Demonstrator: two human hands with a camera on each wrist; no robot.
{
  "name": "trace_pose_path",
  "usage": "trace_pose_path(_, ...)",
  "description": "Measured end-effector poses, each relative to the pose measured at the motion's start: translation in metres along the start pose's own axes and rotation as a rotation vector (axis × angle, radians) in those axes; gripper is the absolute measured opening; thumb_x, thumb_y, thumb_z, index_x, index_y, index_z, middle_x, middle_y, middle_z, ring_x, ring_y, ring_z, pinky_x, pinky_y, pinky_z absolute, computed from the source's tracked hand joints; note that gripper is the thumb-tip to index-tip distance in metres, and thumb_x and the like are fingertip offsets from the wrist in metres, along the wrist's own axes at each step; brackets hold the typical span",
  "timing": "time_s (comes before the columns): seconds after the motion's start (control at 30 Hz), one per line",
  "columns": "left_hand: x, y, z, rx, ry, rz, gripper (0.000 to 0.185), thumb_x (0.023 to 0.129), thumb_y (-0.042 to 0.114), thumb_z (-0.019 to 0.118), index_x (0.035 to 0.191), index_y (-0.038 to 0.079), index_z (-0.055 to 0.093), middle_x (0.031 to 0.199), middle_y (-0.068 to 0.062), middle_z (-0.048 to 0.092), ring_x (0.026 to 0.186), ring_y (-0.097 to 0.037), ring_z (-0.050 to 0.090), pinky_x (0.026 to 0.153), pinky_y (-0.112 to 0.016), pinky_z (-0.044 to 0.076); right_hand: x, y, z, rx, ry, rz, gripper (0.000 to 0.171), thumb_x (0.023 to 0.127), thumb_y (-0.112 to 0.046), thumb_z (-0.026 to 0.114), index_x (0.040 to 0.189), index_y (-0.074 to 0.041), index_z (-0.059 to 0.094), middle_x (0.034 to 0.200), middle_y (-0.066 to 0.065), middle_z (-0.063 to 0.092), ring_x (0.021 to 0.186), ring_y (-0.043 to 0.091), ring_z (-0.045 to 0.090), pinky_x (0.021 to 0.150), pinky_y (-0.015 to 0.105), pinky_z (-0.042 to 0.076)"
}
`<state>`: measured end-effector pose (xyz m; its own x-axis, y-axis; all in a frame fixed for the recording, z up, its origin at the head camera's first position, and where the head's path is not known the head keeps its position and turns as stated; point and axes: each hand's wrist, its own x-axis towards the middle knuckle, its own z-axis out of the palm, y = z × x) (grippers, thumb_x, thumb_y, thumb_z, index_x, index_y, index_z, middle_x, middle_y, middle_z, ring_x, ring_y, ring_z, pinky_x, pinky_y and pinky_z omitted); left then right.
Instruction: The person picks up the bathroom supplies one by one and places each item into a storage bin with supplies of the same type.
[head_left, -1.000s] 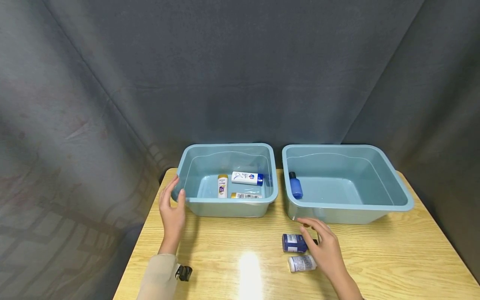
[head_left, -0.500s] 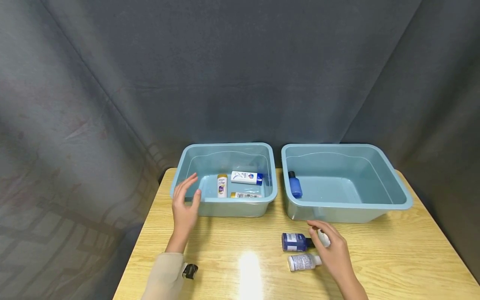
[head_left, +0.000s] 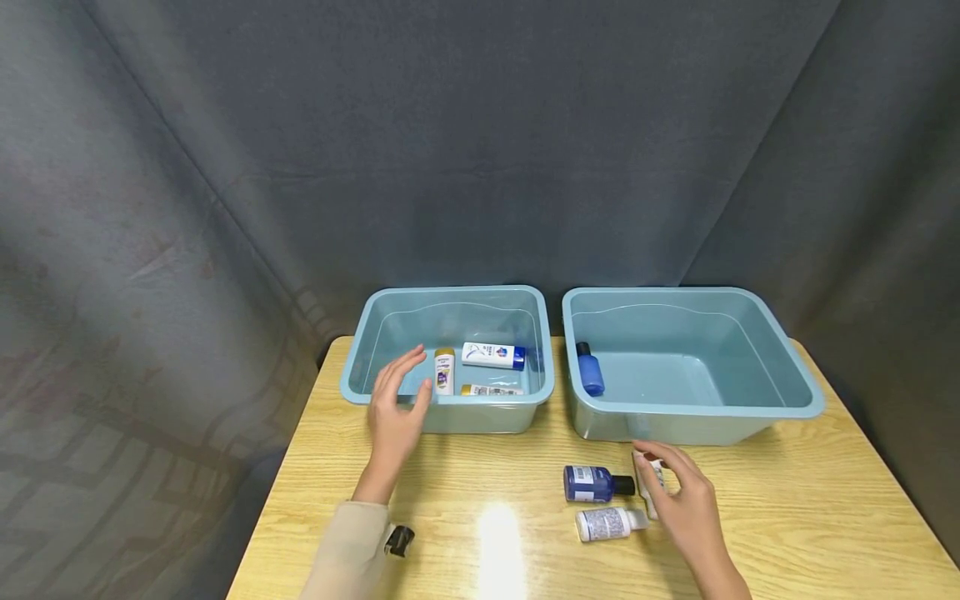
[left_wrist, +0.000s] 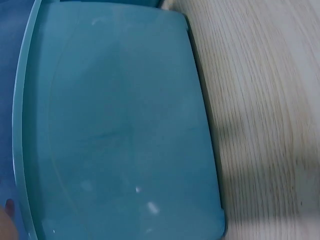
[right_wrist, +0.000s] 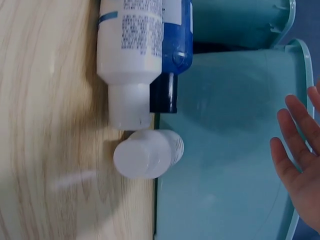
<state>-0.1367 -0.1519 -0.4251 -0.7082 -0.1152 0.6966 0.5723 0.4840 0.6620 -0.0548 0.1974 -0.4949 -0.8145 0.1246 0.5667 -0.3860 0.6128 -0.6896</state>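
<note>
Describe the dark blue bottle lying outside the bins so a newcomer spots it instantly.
On the wooden table, find the right-hand light blue bin. Just in front of its near left corner, a dark blue bottle lies on its side, black cap pointing right. Its neighbours are two white bottles; of the three, only this is dark blue.

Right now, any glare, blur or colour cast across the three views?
Head: white glare on the table, warm wood tone. Left wrist: cool blue cast, small bright spots on the tub. Right wrist: cool too, print on the upper white bottle illegible.
</note>
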Motion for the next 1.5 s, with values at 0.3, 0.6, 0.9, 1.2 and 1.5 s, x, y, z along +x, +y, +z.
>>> trace_pose_path(0.3, -0.005, -0.022, 0.02, -0.022, -0.035, 0.046, 0.037, 0.081, -0.007, 0.072, 0.117, 0.003, 0.069, 0.126, -0.011, 0.066, 0.119, -0.033, 0.055, 0.106, -0.035, 0.037, -0.001, 0.008, -0.008, -0.002, 0.018, 0.023, 0.036, 0.077, 0.018, 0.071, 0.108, -0.002, 0.074, 0.095, 0.013, 0.069, 0.092, -0.004, 0.056, 0.087, 0.006, 0.037)
trace_pose_path(0.6, -0.006, -0.012, 0.038, -0.043, -0.102, 0.053, 0.035, 0.087, 0.007, 0.07, 0.121, 0.006, 0.068, 0.129, -0.005, 0.065, 0.122, -0.026, 0.054, 0.106, -0.038, 0.038, -0.003, 0.019, -0.018, -0.055, 0.023, -0.023, 0.034, 0.077, 0.018, 0.071, 0.107, 0.002, 0.072, 0.095, 0.013, 0.068, 0.094, -0.009, 0.053, 0.088, 0.006, 0.037)
trace_pose_path(0.9, -0.005, -0.002, 0.057, -0.065, -0.149, 0.07, 0.036, 0.087, 0.01, 0.071, 0.122, 0.008, 0.068, 0.128, -0.003, 0.066, 0.122, -0.024, 0.055, 0.107, -0.042, 0.038, -0.003, 0.026, -0.033, -0.034, 0.05, 0.11, 0.028, 0.083, 0.015, 0.069, 0.107, 0.001, 0.072, 0.098, -0.015, 0.064, 0.094, -0.009, 0.054, 0.087, 0.007, 0.037)
trace_pose_path(1.2, -0.006, 0.008, 0.074, -0.023, -0.221, 0.108, 0.036, 0.088, 0.018, 0.07, 0.123, 0.009, 0.068, 0.131, -0.003, 0.064, 0.125, -0.025, 0.055, 0.109, -0.039, 0.036, -0.004, 0.029, -0.039, -0.062, 0.037, 0.165, 0.026, 0.086, 0.01, 0.069, 0.11, 0.0, 0.072, 0.101, -0.023, 0.06, 0.094, -0.011, 0.052, 0.087, 0.007, 0.036)
trace_pose_path(1.5, -0.004, 0.021, 0.091, 0.03, -0.321, 0.112, 0.036, 0.091, 0.027, 0.066, 0.125, 0.015, 0.067, 0.135, 0.004, 0.062, 0.128, -0.017, 0.052, 0.11, -0.037, 0.035, -0.005, 0.031, -0.043, -0.072, 0.041, 0.16, 0.024, 0.087, 0.009, 0.069, 0.11, 0.0, 0.072, 0.103, -0.027, 0.059, 0.094, -0.008, 0.054, 0.087, 0.008, 0.037)
